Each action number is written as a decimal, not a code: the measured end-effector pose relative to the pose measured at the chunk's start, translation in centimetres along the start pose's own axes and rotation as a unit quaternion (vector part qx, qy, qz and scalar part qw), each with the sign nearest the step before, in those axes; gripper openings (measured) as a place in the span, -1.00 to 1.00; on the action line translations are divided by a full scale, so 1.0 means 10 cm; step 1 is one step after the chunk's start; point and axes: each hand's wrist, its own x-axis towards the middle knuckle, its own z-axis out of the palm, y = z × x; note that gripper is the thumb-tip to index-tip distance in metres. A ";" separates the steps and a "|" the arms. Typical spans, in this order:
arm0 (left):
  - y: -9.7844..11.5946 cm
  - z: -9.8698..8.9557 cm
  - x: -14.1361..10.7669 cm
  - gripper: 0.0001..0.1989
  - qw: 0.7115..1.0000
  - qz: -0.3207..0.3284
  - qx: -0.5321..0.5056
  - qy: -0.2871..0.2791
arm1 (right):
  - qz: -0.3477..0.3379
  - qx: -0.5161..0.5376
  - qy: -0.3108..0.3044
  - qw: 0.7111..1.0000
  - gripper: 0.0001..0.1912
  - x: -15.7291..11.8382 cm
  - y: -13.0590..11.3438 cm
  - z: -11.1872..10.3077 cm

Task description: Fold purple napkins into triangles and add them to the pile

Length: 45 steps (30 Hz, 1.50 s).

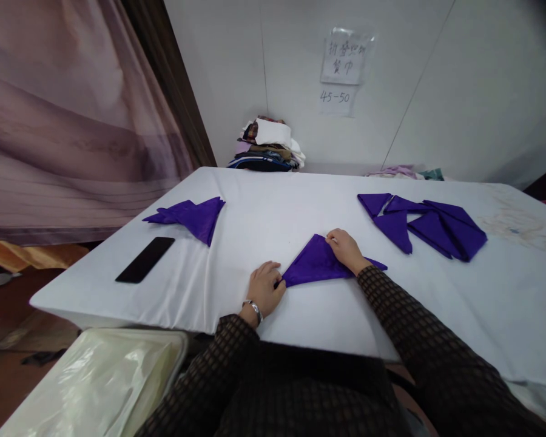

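A purple cloth [313, 261], folded into a triangle, lies flat on the white-covered table [273, 212] in front of me. My left hand [264, 288] pinches its left corner between thumb and fingers. Near the cloth's top point, my right hand [346, 247] has its thumb and fingertips closed on the upper edge. A thin purple tip shows beyond my right wrist. Several folded purple cloths [450, 230] lie at the right, and more folded purple cloth [195, 217] lies at the left.
A black flat slab [145, 260] lies on the table's left side. Behind the table, a pile of clothes [270, 145] stands by the wall, with papers [343, 67] above. A plastic-covered container [113, 376] sits at the lower left, below a pink curtain [73, 121].
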 end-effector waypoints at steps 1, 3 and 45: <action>0.00 0.00 0.00 -0.91 1.000 -0.001 0.000 -0.001 | -0.009 0.010 0.008 1.000 -0.87 -0.01 -0.01 -0.01; 0.00 0.00 0.00 -0.91 1.000 0.000 0.000 -0.002 | -0.030 0.029 0.024 0.999 -0.87 -0.02 -0.04 -0.03; -0.03 0.01 -0.02 -0.91 1.000 0.010 0.009 0.003 | 0.007 0.032 -0.041 0.999 -0.87 0.12 0.02 0.14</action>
